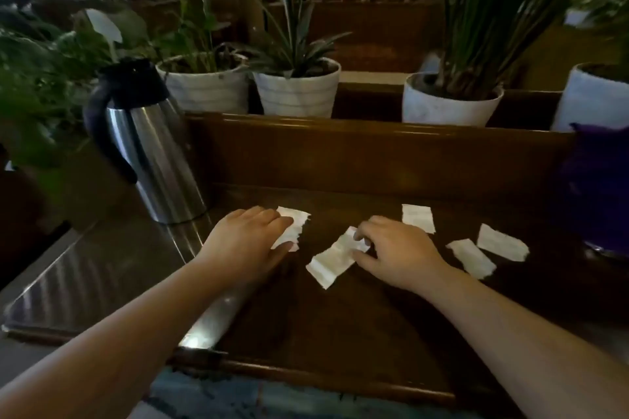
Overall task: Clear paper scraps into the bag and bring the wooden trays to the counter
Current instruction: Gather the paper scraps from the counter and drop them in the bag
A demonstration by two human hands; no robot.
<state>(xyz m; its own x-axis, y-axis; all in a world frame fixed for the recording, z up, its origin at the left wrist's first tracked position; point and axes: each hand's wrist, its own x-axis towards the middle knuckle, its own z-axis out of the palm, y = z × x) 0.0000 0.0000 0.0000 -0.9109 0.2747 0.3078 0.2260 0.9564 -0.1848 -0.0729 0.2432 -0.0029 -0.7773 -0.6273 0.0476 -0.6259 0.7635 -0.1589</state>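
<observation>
Scraps [418,218], five, print unreadable; left hand [246,241] flat on one, right hand [396,255] pinching another; four pots [297,90] behind.

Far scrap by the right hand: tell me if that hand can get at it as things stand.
Probably yes: the far scrap lies flat just beyond the right hand, with only bare tray wood between them.

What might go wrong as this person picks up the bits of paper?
Three scraps lie loose to the right, near the right hand: one scrap farther back, two nearer the purple object; a sweeping arm might brush them off or miss one. The left hand presses flat on a torn scrap, which may tear further. The steel jug stands close to the left forearm and might get bumped.
</observation>
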